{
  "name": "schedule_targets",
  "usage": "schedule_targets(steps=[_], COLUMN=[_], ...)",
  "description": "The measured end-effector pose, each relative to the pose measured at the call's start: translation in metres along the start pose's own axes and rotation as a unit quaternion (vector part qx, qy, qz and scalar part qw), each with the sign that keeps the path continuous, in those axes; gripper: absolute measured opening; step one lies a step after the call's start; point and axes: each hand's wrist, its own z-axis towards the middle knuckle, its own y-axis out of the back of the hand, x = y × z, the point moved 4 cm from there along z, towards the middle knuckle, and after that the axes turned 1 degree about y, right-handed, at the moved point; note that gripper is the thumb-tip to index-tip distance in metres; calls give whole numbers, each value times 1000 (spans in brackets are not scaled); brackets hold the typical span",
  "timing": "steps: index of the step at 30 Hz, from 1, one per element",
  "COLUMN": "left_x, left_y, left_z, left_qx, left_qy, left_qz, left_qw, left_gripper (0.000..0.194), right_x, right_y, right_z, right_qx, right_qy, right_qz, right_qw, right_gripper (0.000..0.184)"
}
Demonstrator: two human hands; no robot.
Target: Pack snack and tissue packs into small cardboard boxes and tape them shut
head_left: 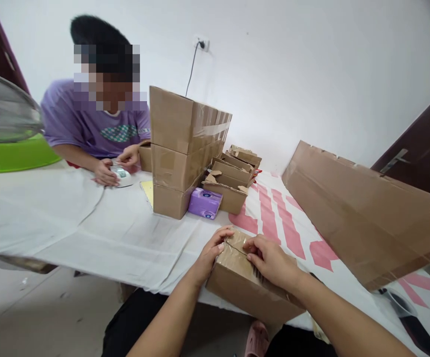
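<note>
A closed cardboard box (250, 292) with clear tape on its top lies at the table's front edge, close to my body. My left hand (210, 254) grips the box at its far left corner, thumb on the top and fingers over the edge. My right hand (272, 259) is on top of the same box, with thumb and fingertips closed together near the seam between the flaps. Whatever is between those fingertips, tape or a flap edge, is too small to make out.
Stacked taped boxes (172, 163) stand ahead, beside a purple pack (205, 202) and open cartons (224, 193). A large cardboard sheet (359, 213) leans at right, near a tape dispenser (408, 312). Across the table, a person's hands (107, 171) touch a small white device (122, 177).
</note>
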Motion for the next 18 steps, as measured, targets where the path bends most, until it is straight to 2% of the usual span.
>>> schedule_targets(steps=[7, 13, 15, 18], left_x=[5, 10, 8, 1], left_y=[2, -3, -4, -4], left_z=[1, -1, -2, -3], left_qx=[-2, -10, -10, 3], left_qy=[-9, -18, -33, -46], left_qz=[-8, -83, -89, -57], left_qw=[1000, 996, 995, 997], left_gripper=[45, 48, 45, 54], right_x=[1, 12, 16, 20], right_y=[-1, 5, 7, 10], right_z=[-2, -3, -5, -9], right_qx=[-5, -16, -24, -36], right_qy=[44, 71, 78, 82], right_qz=[-25, -90, -101, -94], right_qw=[999, 993, 992, 991], right_gripper=[13, 9, 12, 18])
